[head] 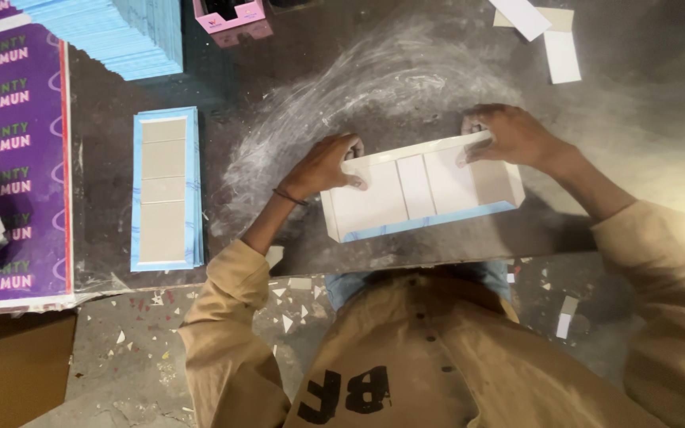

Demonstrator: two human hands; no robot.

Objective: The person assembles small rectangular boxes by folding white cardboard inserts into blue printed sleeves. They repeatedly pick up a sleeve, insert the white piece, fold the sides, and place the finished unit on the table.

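Note:
A white card piece [418, 190] with a light blue border and grey board panels lies tilted on the dark worktable [406, 87]. My left hand [328, 165] grips its left end, fingers curled over the far edge. At its right far corner my right hand [509, 135] presses and folds the far flap upward. Both hands hold the same piece.
A flat blue-edged sheet [166, 190] with grey panels lies to the left. A stack of blue sheets [116, 32] sits at the far left, next to a pink box [233, 20]. Purple printed sheets [13, 158] cover the left edge. Loose white strips [552, 40] lie far right.

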